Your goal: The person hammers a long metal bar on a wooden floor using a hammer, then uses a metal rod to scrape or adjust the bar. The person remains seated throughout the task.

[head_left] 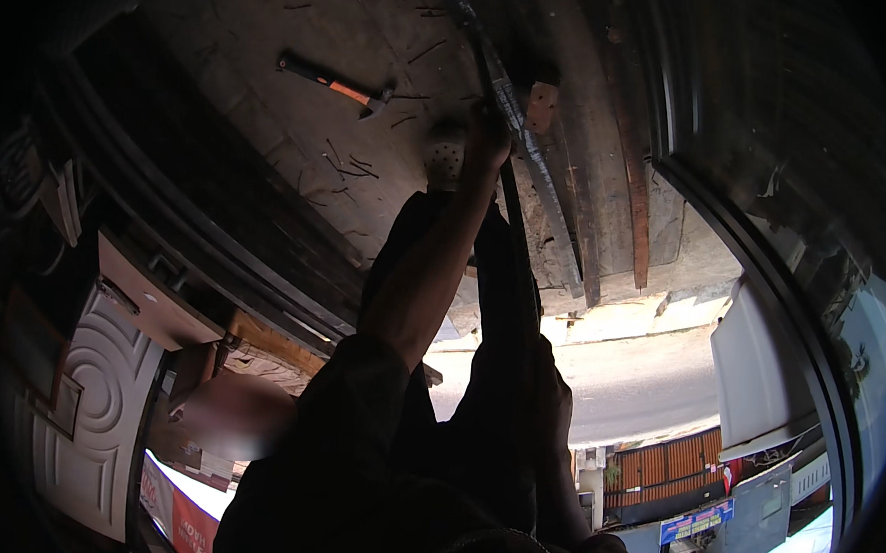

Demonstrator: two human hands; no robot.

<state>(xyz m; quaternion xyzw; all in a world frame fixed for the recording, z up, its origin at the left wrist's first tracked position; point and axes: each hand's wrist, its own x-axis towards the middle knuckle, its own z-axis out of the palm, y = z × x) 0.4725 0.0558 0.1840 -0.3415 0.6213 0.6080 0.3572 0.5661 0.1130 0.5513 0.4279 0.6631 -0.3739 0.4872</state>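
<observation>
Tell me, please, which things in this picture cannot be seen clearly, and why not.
- Left hand, head view: in deep shadow against the long dark bar; whether its fingers close around the bar is unclear.
- Right hand, head view: a dark shape low on the same bar; the grip cannot be judged.
- Hammer, head view: small, its head partly in shadow.
- Small nails scattered on the floor: too small to count.

Dusty concrete floor (273, 87) with tools and scrap.
A hammer (335, 84) with a black-and-orange handle was seen lying flat on the floor, thin dark nails (349, 163) were scattered near it, and long rusty metal bars (629, 176) were laid alongside.
</observation>
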